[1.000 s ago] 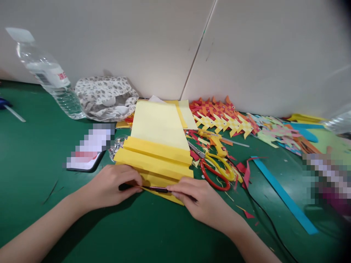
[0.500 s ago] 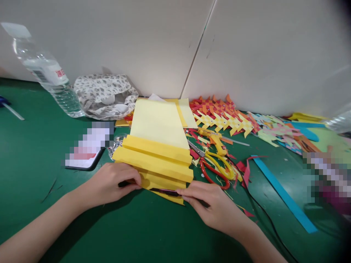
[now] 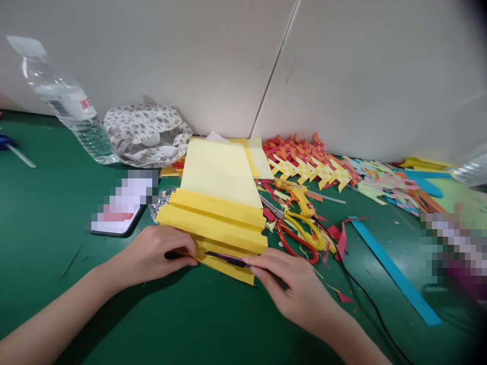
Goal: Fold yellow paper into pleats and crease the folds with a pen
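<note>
Head view, nearest first: on the green table (image 3: pixel 125 324) in front of us, our left hand (image 3: pixel 155 253) pinches the near left edge of the pleated yellow paper (image 3: pixel 216 225), while our right hand (image 3: pixel 296 285) grips a slim dark tool (image 3: pixel 228 259), perhaps a craft knife or a pen; we cannot tell which. The tool lies over the paper's near panel, between our hands, its tip near the left fingers but apart from them; whether it presses down we cannot tell. To work well here, we would judge, the left hand should pin the paper flat, fingertips clear of the tip's path, and the right should guide the tool with light, even pressure.

The tool's long axis runs mostly left to right, its tip pointing left and slightly away from us. The pleats run nearly parallel to it, slanting toward us at the right.

Just beyond, a phone (image 3: pixel 117 203) lies left of the paper; scissors (image 3: pixel 280 226) lie right of it among paper scraps (image 3: pixel 270 215). Farther off, we see a pale yellow sheet (image 3: pixel 218 165) behind the pleats, paper fish (image 3: pixel 312 171) to its right, and a cloth bag (image 3: pixel 148 119) and water bottle (image 3: pixel 72 109) near the wall (image 3: pixel 228 66).
</note>
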Demonstrator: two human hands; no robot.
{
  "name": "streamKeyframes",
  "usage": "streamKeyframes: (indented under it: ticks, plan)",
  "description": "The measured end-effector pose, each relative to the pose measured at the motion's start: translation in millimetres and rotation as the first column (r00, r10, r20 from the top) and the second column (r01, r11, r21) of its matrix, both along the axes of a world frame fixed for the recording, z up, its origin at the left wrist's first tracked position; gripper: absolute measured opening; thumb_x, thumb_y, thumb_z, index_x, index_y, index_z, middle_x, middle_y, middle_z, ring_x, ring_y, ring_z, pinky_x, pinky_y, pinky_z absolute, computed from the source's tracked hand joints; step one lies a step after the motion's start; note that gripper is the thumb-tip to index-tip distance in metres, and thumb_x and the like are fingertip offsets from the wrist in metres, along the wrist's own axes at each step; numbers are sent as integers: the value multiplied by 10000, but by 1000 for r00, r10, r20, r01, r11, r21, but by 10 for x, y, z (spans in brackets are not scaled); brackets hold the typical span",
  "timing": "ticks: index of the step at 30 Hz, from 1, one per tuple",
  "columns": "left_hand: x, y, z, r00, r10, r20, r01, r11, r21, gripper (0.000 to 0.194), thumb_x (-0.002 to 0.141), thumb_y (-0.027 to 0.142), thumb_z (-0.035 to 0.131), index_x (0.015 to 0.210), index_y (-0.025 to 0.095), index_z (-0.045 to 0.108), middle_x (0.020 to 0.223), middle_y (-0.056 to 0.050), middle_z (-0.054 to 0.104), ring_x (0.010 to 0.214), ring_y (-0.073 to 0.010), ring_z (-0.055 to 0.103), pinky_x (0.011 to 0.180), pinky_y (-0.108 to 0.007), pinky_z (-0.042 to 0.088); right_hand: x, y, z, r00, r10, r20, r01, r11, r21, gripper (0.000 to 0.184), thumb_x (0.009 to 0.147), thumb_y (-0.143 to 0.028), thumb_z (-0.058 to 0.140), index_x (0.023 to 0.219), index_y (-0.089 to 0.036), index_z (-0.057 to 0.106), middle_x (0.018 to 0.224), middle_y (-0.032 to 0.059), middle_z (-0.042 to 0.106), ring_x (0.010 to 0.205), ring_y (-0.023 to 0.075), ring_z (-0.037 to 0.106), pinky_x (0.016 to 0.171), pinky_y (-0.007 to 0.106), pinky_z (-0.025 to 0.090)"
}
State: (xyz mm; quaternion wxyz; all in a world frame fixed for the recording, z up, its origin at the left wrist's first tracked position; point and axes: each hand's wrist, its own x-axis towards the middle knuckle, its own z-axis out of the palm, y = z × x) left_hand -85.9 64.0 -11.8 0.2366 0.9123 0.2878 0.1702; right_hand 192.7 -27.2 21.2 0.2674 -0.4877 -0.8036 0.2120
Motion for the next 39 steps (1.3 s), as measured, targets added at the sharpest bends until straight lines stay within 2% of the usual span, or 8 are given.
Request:
streamKeyframes:
  ticks: [4, 10, 20, 31, 39]
  plan:
    - [5, -3, -36, 1000, 13, 6, -14, 999, 46, 64, 854, 288, 602, 808, 247, 617, 697, 65, 671, 622, -92, 617, 570, -193, 389, -133, 68, -102, 999, 49, 9, -48, 997, -61, 231, 908, -153, 481, 1051, -203, 656, 869, 55, 684, 735, 156, 632, 674, 259, 489]
    - [18, -9, -46, 1000, 21, 3, -21, 997, 69, 82, 859, 292, 591, 796, 244, 613, 698, 64, 670, 618, -95, 607, 575, -197, 383, -41, 95, -120, 997, 73, -25, -76, 989, -126, 226, 904, -150, 499, 1041, -197, 672, 865, 52, 692, 758, 151, 638, 673, 245, 487]
    - [22, -3, -44, 999, 30, 13, -31, 997, 64, 75, 850, 288, 603, 788, 249, 616, 691, 73, 669, 616, -94, 607, 575, -194, 374, -3, 10, -132, 996, 84, 40, -79, 991, -111, 256, 902, -140, 469, 1065, -196, 658, 882, 64, 685, 761, 166, 635, 680, 261, 485]
    - [20, -14, -28, 999, 31, 34, -34, 997, 69, 73, 845, 280, 610, 781, 248, 615, 689, 79, 668, 610, -89, 604, 574, -193, 373, 22, -53, -141, 992, 81, 95, -73, 994, -77, 278, 889, -119, 462, 1083, -200, 644, 820, 53, 658, 677, 149, 601, 576, 239, 423]
    - [16, -5, -43, 999, 39, 22, -40, 997, 64, 80, 850, 293, 604, 785, 249, 620, 702, 75, 675, 619, -90, 609, 578, -194, 374, 41, -77, -142, 992, 74, 106, -67, 995, -67, 271, 893, -122, 456, 1074, -196, 644, 784, 51, 634, 636, 140, 576, 560, 231, 403]
